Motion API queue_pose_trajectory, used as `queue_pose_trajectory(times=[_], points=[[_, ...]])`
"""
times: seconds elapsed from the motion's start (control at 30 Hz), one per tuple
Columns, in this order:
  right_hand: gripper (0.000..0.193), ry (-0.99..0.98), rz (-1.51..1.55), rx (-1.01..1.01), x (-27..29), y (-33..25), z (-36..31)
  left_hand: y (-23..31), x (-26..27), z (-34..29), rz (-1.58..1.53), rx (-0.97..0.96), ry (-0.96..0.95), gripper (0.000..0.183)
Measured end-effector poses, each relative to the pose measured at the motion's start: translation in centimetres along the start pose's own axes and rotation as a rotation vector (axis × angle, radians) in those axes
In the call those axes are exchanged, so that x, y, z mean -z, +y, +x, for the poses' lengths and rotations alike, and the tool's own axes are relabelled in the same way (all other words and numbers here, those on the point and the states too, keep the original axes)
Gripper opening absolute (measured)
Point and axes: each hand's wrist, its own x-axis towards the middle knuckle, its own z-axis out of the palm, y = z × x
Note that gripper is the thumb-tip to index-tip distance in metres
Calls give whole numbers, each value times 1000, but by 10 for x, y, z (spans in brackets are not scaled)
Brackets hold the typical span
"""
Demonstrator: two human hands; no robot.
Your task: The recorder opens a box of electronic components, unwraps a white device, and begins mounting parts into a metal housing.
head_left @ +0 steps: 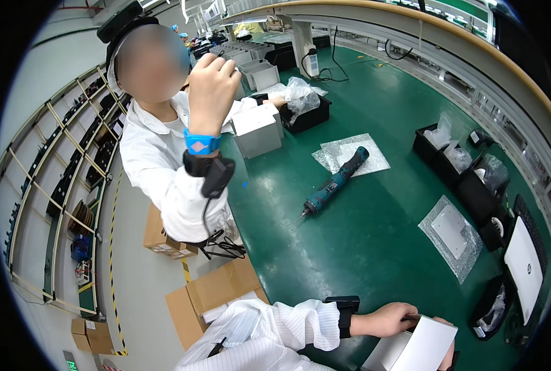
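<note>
At the lower right, my left hand [383,320] is closed on the near upper edge of a white box-shaped casing [430,341], fingertips curled over its rim. My right hand [443,322] is mostly hidden behind the casing's far side; a small part of it shows along the edge, pressed against it. The casing is tilted and cut off by the lower border. Beyond it on the green table lies a teal and black power screwdriver [336,185], partly on a bubble-wrap sheet [371,154].
Across the table's corner, a co-worker in white raises a fist [213,86]; their other hand reaches near a black bin [306,120] by a similar casing [257,136]. Black bins [439,154], a wrapped flat plate [450,232] and a laptop [526,263] line the right. Cardboard boxes [223,287] stand left.
</note>
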Motion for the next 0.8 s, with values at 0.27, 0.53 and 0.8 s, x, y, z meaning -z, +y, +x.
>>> queue_pose_trajectory(times=[0.27,0.53,0.8], points=[[23,29,110,66,-1,13,11,-2,2,-1,2,22,-49,14],[23,111,75,152,-15,8,13,3,7,-2,0,67,-70,15],[21,92,63,95,-14,4,12,5,7,-2,15,46,-57,16]])
